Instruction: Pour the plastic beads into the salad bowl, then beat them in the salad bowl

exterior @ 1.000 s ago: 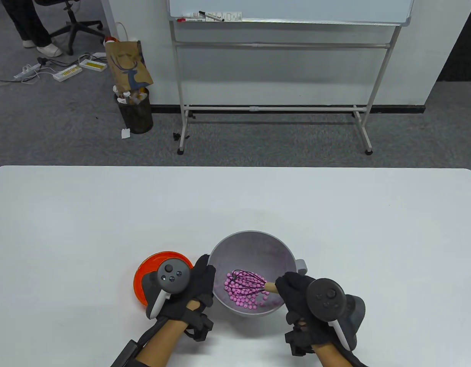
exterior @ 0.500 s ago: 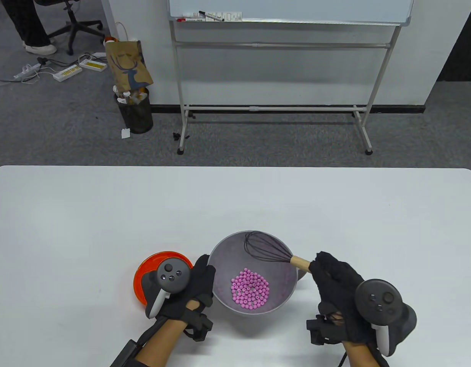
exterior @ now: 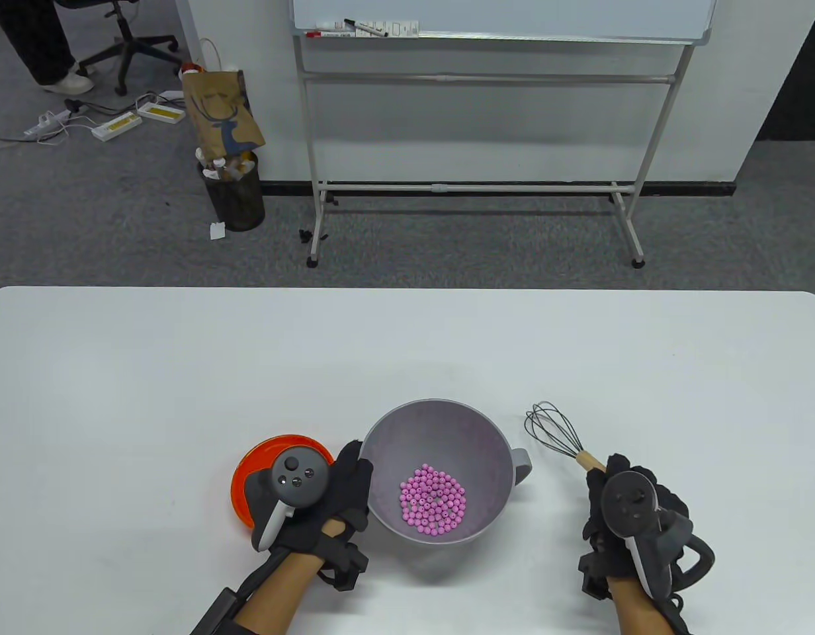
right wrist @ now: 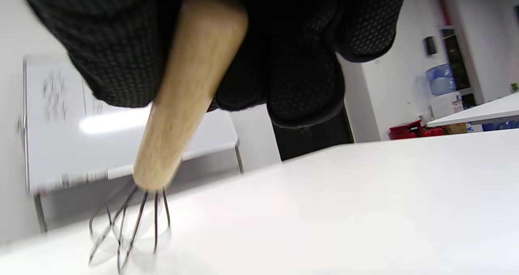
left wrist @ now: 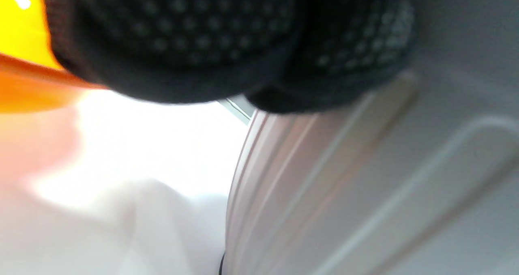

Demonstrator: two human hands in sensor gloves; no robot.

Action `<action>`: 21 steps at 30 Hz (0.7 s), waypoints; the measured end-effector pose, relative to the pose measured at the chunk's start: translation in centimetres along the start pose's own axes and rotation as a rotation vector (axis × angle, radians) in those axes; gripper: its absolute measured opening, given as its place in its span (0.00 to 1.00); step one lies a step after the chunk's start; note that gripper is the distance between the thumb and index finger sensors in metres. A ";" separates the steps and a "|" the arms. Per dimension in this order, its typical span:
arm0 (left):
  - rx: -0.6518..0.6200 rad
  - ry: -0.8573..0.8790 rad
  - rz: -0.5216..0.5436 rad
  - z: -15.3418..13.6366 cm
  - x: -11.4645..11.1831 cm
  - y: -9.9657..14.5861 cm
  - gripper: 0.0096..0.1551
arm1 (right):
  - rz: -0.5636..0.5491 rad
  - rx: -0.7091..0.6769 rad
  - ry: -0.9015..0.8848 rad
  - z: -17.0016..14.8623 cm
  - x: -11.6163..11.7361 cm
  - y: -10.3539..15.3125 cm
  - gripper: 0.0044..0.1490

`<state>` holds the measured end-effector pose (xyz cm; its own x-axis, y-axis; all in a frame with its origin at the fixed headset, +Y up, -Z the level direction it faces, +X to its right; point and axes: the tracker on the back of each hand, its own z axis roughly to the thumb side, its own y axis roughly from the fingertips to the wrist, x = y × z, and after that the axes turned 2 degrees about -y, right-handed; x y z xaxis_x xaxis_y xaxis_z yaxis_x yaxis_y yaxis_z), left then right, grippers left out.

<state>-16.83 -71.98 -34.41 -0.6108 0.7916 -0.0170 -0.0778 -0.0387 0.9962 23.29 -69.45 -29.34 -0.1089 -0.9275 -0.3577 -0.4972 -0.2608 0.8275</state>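
The bowl (exterior: 439,488) sat low in the middle of the table view, with the pink beads (exterior: 433,498) heaped at its bottom, none visible on the table (exterior: 407,357) outside it. The left hand (exterior: 328,503) lay against the bowl's left rim, fingers wrapped over the outer wall; in the left wrist view the gloved fingertips (left wrist: 227,48) pressed on the grey wall, though that view was blurred and the exact grip was hard to read. Behind that hand, at lower left, sat the orange dish (exterior: 262,473), which appeared empty.

The right hand (exterior: 629,522), at lower right, was closed round the wooden handle of the whisk (exterior: 558,433). The wire head pointed toward the upper left and lay just right of the bowl's handle (exterior: 521,463), well outside the rim. In the right wrist view the wires (right wrist: 129,226) seemed to touch or nearly touch the tabletop.

Judged from this, the pouring looked done and the beating finished or paused, with the whisk being set down. To do that well, the head should meet the table first, then the handle be lowered flat before the fingers let go, so the round handle would not roll. The left hand's hold would keep the light bowl from sliding or tipping its beads.
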 end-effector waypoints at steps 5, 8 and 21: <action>-0.001 0.005 -0.002 0.0 0.0 0.0 0.32 | 0.189 0.015 0.144 0.4 2.5 -0.3 0.33; -0.001 0.008 -0.002 0.0 0.0 0.0 0.32 | 0.292 0.038 0.197 0.1 4.1 -0.6 0.34; -0.004 0.012 0.001 -0.1 0.2 0.1 0.35 | 0.386 0.098 0.242 -0.9 5.7 -0.9 0.35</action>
<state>-17.07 -71.92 -34.29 -0.6201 0.7843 -0.0174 -0.0809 -0.0418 0.9958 23.86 -74.77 -31.73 -0.1039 -0.9906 0.0888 -0.5403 0.1312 0.8312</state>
